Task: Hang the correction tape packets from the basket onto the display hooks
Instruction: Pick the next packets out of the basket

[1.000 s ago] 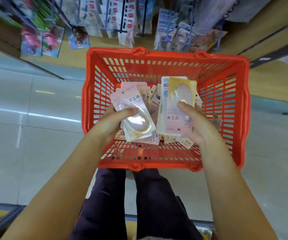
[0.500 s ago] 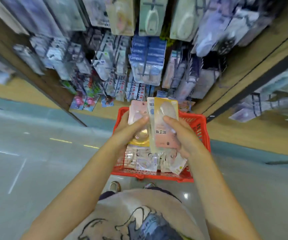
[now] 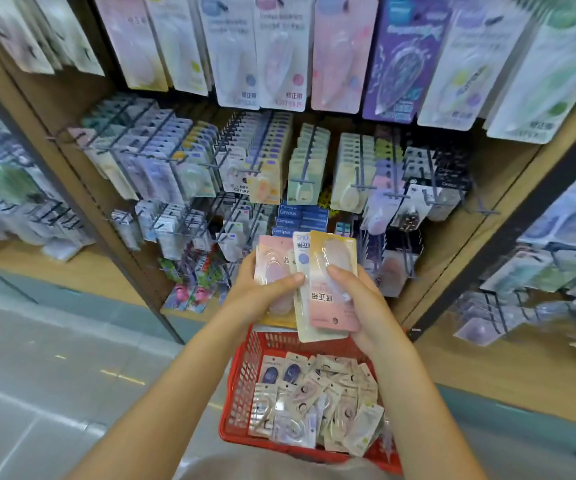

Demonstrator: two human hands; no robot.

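You hold three flat correction tape packets above the basket: your left hand (image 3: 255, 296) grips one pink blister packet (image 3: 272, 265), and your right hand (image 3: 359, 306) clutches two overlapped ones, a yellow-to-pink packet (image 3: 331, 299) in front of a pale white-edged packet (image 3: 301, 271). Beneath them, the red plastic mesh basket (image 3: 245, 372) holds a loose heap of packets (image 3: 317, 400), too jumbled to count. Ahead, metal display hooks (image 3: 210, 164) carry rows of hanging stationery.

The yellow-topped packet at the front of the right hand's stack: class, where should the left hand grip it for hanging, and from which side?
Judging by its upright pose, pinch the yellow-topped packet at its free top edge, coming from above: the right hand covers the middle.
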